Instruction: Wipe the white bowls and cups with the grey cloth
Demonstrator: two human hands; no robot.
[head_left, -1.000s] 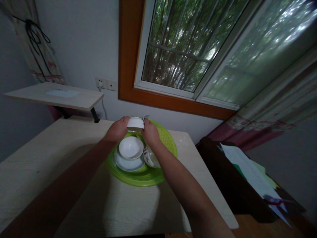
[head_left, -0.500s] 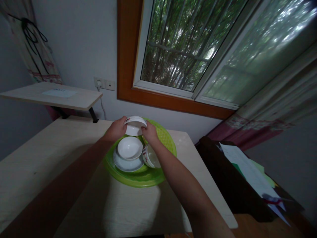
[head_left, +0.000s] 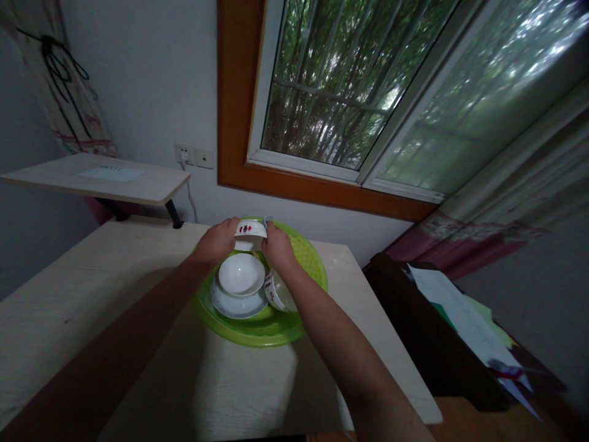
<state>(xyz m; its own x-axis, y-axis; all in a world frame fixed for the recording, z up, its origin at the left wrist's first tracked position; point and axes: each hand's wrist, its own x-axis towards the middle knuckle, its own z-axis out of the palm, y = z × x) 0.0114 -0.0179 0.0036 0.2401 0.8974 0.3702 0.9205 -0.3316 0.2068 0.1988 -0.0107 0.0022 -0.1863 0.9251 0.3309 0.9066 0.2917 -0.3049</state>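
Note:
My left hand [head_left: 215, 240] and my right hand [head_left: 277, 248] both grip a small white bowl [head_left: 250, 231] with red marks on its side, held above the far part of a round green tray [head_left: 248, 333]. Below the hands, a white bowl [head_left: 242, 274] rests on a white plate [head_left: 237, 305] in the tray. A third bowl with red marks [head_left: 278, 293] leans on its side just right of the plate, under my right wrist.
The tray stands on a light wooden table [head_left: 92, 294] against a white wall under a window [head_left: 350, 92]. A shelf [head_left: 96, 178] juts out at the left. A dark cabinet with papers [head_left: 464, 331] is at the right of the table.
The held bowl has been turned between my hands: its open face showed half a second ago, now its side with red marks faces me. Hands stayed above the tray.

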